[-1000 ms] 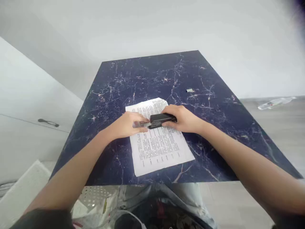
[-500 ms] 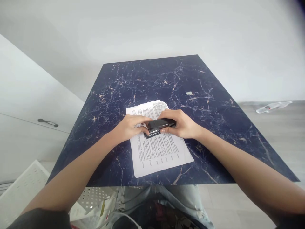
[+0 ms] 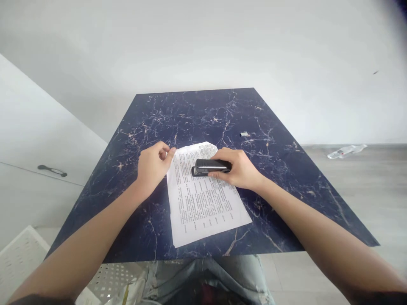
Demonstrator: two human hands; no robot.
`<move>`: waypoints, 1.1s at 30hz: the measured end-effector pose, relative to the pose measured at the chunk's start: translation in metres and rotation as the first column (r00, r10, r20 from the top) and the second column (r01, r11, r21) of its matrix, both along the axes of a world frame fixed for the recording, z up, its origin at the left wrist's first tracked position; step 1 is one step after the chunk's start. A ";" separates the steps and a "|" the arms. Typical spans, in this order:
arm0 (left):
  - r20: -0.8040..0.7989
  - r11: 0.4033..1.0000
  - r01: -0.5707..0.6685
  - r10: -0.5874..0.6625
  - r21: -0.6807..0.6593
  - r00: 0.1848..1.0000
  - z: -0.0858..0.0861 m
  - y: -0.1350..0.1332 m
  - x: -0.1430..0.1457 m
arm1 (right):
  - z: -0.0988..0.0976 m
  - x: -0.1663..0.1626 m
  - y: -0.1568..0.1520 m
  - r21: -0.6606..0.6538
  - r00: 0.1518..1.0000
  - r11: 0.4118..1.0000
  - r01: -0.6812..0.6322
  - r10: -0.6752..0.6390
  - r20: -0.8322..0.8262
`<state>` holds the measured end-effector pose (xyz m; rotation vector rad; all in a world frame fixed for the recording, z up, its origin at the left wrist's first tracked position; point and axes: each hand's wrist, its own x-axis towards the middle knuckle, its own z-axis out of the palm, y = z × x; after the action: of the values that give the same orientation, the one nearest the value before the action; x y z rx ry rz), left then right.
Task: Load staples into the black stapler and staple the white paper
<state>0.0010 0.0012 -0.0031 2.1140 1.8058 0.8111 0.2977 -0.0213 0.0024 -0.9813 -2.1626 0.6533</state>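
Observation:
My right hand is wrapped round the back end of a black stapler, thumb along its near side. The stapler lies crosswise over the printed paper, its front end pointing left. At the paper's far left corner is my left hand, fingers curled and thumb pinching the corner. The paper rests on the table, slightly turned; whether it is one sheet or a stack, I cannot tell.
The table has a dark blue marbled top. A small white and black piece lies beyond my right hand. Clear plastic packaging is on the floor at right. A white perforated basket stands below the near left edge.
My left hand has let go of the stapler's front end and moved left to the paper's far left corner. My right hand keeps the stapler, now turned more level.

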 end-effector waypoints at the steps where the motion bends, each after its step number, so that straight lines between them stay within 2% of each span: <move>1: -0.093 0.994 -0.109 0.109 0.003 0.990 -0.002 0.002 -0.003 | 0.001 0.003 0.002 -0.003 0.996 0.997 0.083 -0.083 0.007; 3: -0.244 0.981 -0.190 0.175 -0.041 0.954 -0.007 0.006 -0.009 | 0.004 0.011 0.006 -0.025 0.964 0.964 0.264 -0.264 0.016; 5: -0.301 0.982 -0.162 0.127 -0.095 0.945 -0.014 0.009 -0.013 | 0.007 0.020 0.012 -0.062 0.900 0.898 0.435 -0.435 0.020; 8: -0.236 0.988 -0.051 0.016 -0.144 0.972 -0.022 0.011 -0.012 | 0.010 0.037 0.022 -0.060 0.789 0.787 0.614 -0.614 0.021; 10: -0.120 0.985 0.026 -0.046 -0.169 0.992 -0.024 0.011 -0.007 | 0.009 0.046 0.029 -0.029 0.749 0.749 0.662 -0.661 0.033; 12: 0.079 0.971 0.132 -0.118 -0.200 0.990 -0.024 0.009 -0.002 | 0.006 0.053 0.034 -0.006 0.739 0.740 0.672 -0.671 0.060; 15: 0.420 0.921 0.311 -0.192 -0.236 0.887 -0.023 0.007 0.002 | 0.001 0.057 0.038 0.001 0.745 0.749 0.662 -0.658 0.112; 17: 0.526 0.906 0.348 -0.179 -0.242 0.832 -0.023 0.007 0.003 | -0.002 0.059 0.040 -0.012 0.754 0.762 0.648 -0.638 0.157; 20: 0.548 0.912 0.326 -0.146 -0.247 0.824 -0.024 0.009 0.001 | -0.007 0.060 0.042 -0.012 0.759 0.775 0.632 -0.616 0.211; 28: 0.529 0.910 0.343 -0.177 -0.232 0.830 -0.026 0.012 -0.002 | -0.019 0.063 0.049 -0.016 0.760 0.786 0.618 -0.593 0.266; 33: 0.456 0.923 0.314 -0.186 -0.221 0.870 -0.030 0.013 -0.004 | -0.019 0.063 0.050 -0.049 0.752 0.775 0.630 -0.594 0.285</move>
<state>-0.0026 0.0138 -0.0331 1.7631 1.2954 0.8063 0.3603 0.0283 -0.0163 -1.8358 -1.8262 0.3659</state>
